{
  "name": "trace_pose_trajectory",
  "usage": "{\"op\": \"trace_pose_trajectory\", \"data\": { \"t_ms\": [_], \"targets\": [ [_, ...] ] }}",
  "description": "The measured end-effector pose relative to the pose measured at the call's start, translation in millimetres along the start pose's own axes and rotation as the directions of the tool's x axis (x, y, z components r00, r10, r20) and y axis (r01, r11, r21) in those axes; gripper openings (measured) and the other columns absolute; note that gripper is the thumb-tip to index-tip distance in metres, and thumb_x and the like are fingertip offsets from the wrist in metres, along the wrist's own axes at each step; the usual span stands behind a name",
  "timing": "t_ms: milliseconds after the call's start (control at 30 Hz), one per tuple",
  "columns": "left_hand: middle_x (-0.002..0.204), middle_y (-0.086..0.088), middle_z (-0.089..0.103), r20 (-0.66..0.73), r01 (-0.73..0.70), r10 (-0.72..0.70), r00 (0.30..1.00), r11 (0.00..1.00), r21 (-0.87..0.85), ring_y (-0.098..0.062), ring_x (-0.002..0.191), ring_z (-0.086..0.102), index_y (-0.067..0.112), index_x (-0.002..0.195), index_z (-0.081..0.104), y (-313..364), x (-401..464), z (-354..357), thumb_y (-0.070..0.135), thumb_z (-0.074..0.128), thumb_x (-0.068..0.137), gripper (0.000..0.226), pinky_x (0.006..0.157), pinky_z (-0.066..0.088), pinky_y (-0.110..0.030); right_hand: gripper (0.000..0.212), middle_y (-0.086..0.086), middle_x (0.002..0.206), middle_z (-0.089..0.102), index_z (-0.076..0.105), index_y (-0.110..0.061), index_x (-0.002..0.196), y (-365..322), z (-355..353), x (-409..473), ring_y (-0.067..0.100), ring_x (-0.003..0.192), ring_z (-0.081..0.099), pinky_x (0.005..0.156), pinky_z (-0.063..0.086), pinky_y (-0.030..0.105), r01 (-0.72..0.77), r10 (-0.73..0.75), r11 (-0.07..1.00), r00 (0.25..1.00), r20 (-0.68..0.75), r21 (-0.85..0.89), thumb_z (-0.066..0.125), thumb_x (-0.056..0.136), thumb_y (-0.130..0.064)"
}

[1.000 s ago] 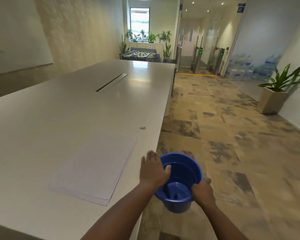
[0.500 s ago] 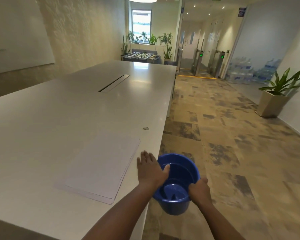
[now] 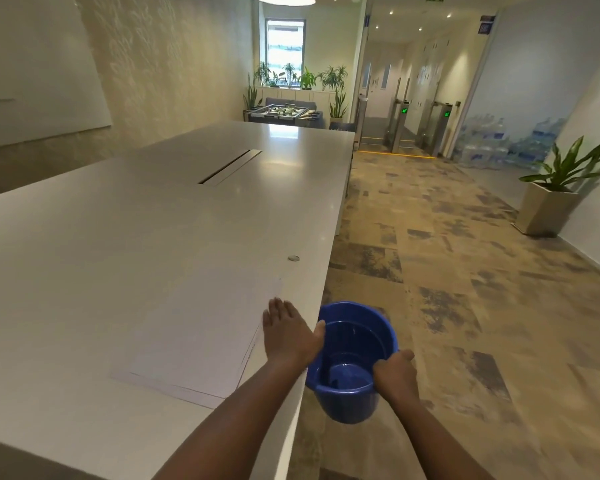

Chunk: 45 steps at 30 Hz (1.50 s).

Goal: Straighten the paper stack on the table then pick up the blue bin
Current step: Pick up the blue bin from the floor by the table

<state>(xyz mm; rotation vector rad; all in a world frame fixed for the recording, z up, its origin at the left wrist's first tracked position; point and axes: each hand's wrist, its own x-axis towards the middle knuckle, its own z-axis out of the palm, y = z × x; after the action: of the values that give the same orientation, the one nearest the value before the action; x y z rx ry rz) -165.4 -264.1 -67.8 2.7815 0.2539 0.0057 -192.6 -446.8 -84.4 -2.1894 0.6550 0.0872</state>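
Observation:
The blue bin (image 3: 352, 368) is a round plastic bucket held in the air just off the table's right edge, above the floor. My left hand (image 3: 290, 336) grips its left rim, thumb hooked inside. My right hand (image 3: 395, 377) clasps the near right rim. A stack of white paper (image 3: 194, 334) lies flat on the white table (image 3: 118, 244), left of my left hand, with a few sheet edges slightly fanned at its near corner.
A cable slot (image 3: 231, 166) runs along the table's middle and a small round cap (image 3: 293, 258) sits near its right edge. A potted plant (image 3: 551, 199) stands by the right wall. Patterned floor stretches ahead to turnstiles (image 3: 420, 129) and stacked water bottles (image 3: 496, 140).
Both hands have lifted the blue bin a little and kept their grip. The view has tilted up slightly, so the paper stack sits lower in the frame.

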Motion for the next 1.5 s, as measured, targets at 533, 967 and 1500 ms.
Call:
{"op": "trace_pose_trajectory", "data": {
  "t_ms": [533,967,1500],
  "targets": [
    [0.161,-0.02,0.003,0.029,-0.067,0.067,0.997,0.998,-0.011,-0.032,0.149,-0.001,0.001,0.152,0.003,13.4,20.1,0.5,0.06,0.027,0.095,0.086,0.121,0.003,-0.044,0.045,0.004,0.081,0.049,0.028,0.001,0.137,-11.1,-0.1,11.0,0.017,0.069,0.057,0.048,0.042,0.025,0.011,-0.011,1.0,1.0,-0.012,0.026,0.047,0.096,-0.002],
    [0.16,-0.021,0.001,0.004,-0.025,0.025,1.0,0.999,-0.025,-0.035,0.149,0.0,0.0,0.152,0.002,7.9,-6.5,-2.6,0.056,0.028,0.097,0.083,0.121,0.004,-0.044,0.049,0.004,0.078,0.049,0.025,0.002,0.14,-15.5,0.6,4.4,0.016,0.066,0.054,0.048,0.039,0.027,0.038,-0.038,0.999,0.999,0.005,-0.004,0.046,0.095,-0.001],
    [0.161,-0.018,-0.005,0.004,-0.059,0.059,0.998,0.997,0.056,-0.031,0.149,-0.008,0.003,0.152,-0.003,4.5,-36.4,7.7,0.062,0.027,0.094,0.088,0.121,0.001,-0.046,0.048,0.004,0.077,0.049,0.028,0.002,0.138,-3.6,-2.6,-3.2,0.018,0.067,0.056,0.05,0.043,0.029,0.05,-0.05,0.999,0.999,0.002,-0.001,0.048,0.095,-0.003]
  ]
}}
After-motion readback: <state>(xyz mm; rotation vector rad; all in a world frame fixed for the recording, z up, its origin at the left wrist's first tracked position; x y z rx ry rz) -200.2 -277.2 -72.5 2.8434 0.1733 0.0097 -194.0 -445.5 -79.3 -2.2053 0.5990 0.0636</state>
